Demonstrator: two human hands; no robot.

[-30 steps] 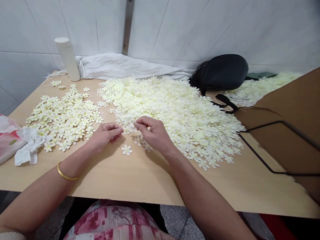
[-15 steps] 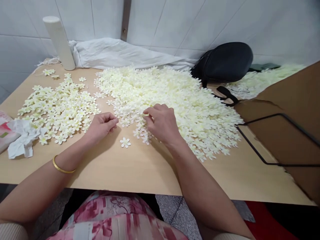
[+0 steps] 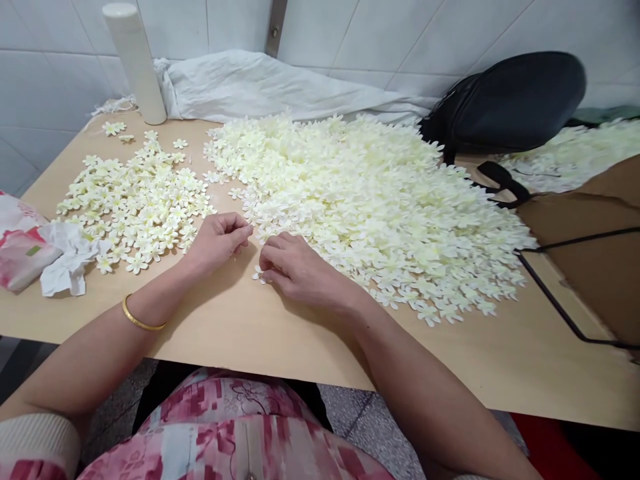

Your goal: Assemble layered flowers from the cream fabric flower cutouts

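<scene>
My left hand (image 3: 223, 241) is closed in a pinch above the table, between two piles of flowers; whatever sits between its fingertips is too small to make out. To its right, my right hand (image 3: 295, 270) reaches down with thumb and fingers closed on a single artificial flower (image 3: 257, 274), which is partly hidden under the fingertips. A big heap of cream-white artificial flowers (image 3: 360, 193) spreads just beyond my right hand. On the left lies a smaller pile of similar flowers with yellow centres (image 3: 145, 207).
A white bottle (image 3: 137, 67) stands at the back left, beside a crumpled white cloth (image 3: 280, 90) along the tiled wall. A black bag (image 3: 515, 103) and a cardboard piece (image 3: 590, 227) are on the right. Crumpled tissue (image 3: 70, 260) lies by a plastic pack (image 3: 23, 250).
My right hand moved off the edge of the big heap, toward me and left, onto the lone flower. My left hand stays pinched nearby. The camera view has shifted.
</scene>
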